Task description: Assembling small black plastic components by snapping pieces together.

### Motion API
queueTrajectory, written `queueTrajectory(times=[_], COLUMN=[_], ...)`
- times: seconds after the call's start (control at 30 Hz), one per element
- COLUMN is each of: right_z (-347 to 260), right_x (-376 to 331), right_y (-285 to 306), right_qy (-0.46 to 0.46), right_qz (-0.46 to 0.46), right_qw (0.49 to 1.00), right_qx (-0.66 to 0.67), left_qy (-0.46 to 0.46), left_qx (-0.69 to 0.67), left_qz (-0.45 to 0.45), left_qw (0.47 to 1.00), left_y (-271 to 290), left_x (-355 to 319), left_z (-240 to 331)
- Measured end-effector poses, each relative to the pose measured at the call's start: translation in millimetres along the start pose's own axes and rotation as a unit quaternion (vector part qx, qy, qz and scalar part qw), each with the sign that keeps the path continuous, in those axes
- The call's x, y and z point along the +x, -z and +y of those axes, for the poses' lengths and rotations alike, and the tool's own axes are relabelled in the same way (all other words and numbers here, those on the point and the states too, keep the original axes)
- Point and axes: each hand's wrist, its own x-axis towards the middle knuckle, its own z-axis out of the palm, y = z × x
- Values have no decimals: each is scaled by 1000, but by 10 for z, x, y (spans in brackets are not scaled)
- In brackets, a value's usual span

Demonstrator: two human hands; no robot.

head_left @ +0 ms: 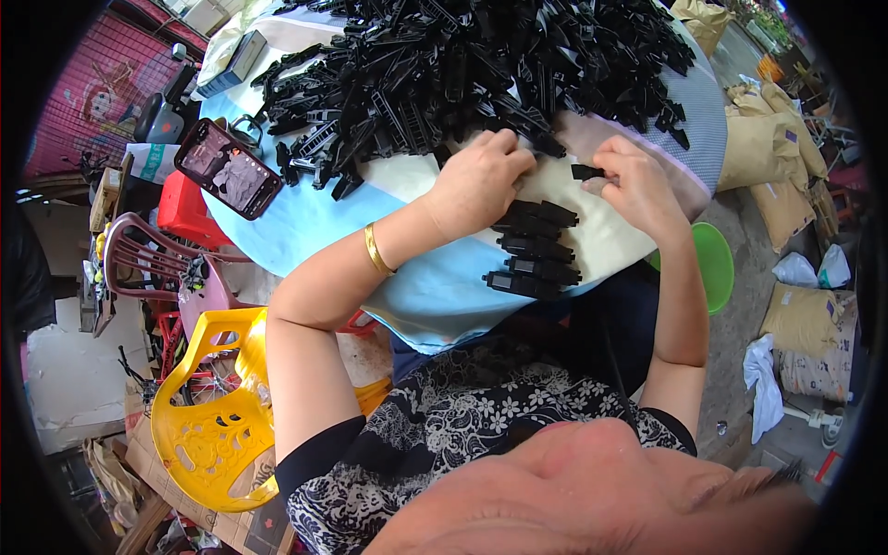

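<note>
My right hand (638,190) pinches a small black plastic part (586,172) between thumb and fingers, just above the cloth. Curled fingers of my left hand (481,180) reach the near edge of a big heap of black plastic parts (444,74); what they grip, if anything, is hidden. A gold bangle (374,248) circles my left wrist. Below the two hands, several black parts (536,248) lie side by side in a neat row close to the table's near edge. The heap covers the far half of the cloth-covered table (416,305).
A phone (228,168) with its screen lit rests at the table's left, near a small box (233,63). A yellow plastic chair (217,416) and a pink chair (153,250) stand on the left. On the right are a green basin (710,268) and stuffed sacks (772,139).
</note>
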Motion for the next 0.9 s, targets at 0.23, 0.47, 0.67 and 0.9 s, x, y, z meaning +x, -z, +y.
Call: queueTrajectory(times=[0.23,0.47,0.67,0.9], right_z=[-244,-198,-148,543], right_x=[22,33,109,151], right_y=[-130,-22,-194,64], right_qy=[49,121,156,45], right_qz=[62,63,66,211], right_qw=[987,990,984,975], right_qx=[139,-28,53,57], left_qy=[-16,18,3,8], left_qx=[-131,-107,-137,-137], left_qz=[1,16,0,-9], left_qw=[991,994,991,991], left_y=[-10,10,-43,2], left_x=[45,20,71,203], left_z=[-39,-77,-51,-90])
